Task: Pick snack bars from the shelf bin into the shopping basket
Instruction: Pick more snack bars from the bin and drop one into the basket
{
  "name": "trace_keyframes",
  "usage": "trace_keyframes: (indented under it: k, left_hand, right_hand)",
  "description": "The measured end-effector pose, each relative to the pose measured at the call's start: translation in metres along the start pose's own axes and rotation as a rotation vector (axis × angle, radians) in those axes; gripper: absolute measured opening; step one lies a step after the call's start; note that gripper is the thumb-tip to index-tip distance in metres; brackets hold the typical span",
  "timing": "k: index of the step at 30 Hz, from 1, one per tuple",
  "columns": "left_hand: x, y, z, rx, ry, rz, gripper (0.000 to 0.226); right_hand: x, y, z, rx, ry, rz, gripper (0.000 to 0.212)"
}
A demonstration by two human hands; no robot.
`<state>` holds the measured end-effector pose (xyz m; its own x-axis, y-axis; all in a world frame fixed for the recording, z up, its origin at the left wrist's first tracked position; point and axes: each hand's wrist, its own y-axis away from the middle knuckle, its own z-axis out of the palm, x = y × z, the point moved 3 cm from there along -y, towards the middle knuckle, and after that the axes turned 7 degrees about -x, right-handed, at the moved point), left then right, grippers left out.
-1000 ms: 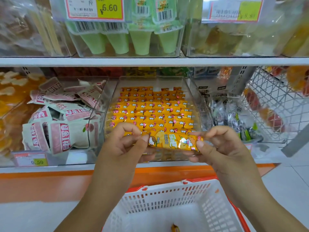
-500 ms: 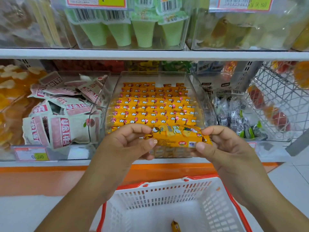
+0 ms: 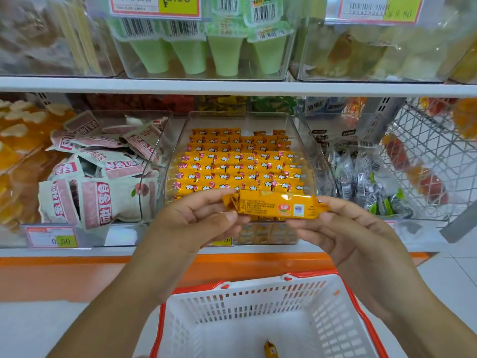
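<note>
Snack bar [image 3: 273, 206] lies flat, above the basket [image 3: 258, 303], in front of the bin [image 3: 304, 140] | left hand [image 3: 196, 223] pinches its left end | right hand [image 3: 343, 228] pinches its right end

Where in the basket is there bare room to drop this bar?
The basket floor is bare from its back wall down to the lone bar lying near the frame's bottom edge, and on both sides of it. The bin of bars is packed row on row.
</note>
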<state>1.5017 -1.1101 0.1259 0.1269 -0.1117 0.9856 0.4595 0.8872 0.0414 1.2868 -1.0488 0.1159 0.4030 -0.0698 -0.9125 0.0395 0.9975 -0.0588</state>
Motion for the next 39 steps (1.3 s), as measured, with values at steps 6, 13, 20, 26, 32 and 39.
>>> trace_keyframes:
  k: [6,13,20,26,32,39]
  left_hand:
    - [-0.001,-0.001,-0.006,0.106,-0.158,0.005,0.010]
    - [0.002,0.000,0.007,0.126,-0.256,0.017,0.019]
    - [0.003,0.001,0.014,0.175,-0.279,0.091,0.002]
    - [0.003,0.002,0.017,0.165,-0.221,0.145,0.009]
    - [-0.001,-0.004,0.013,0.080,-0.106,0.070,0.031]
    - [-0.003,-0.007,0.008,0.082,-0.030,0.040,0.023]
  right_hand:
    - [0.003,0.000,-0.004,0.047,0.299,-0.042,0.046]
    - [0.004,0.001,-0.003,0.090,0.375,-0.083,0.051]
    - [-0.002,0.004,0.003,0.098,0.320,-0.154,0.026]
    - [-0.002,0.004,0.004,0.117,0.354,-0.170,0.012]
    - [0.003,0.001,-0.002,0.054,0.283,-0.104,0.053]
    - [0.005,-0.001,-0.003,0.059,0.259,-0.089,0.051]
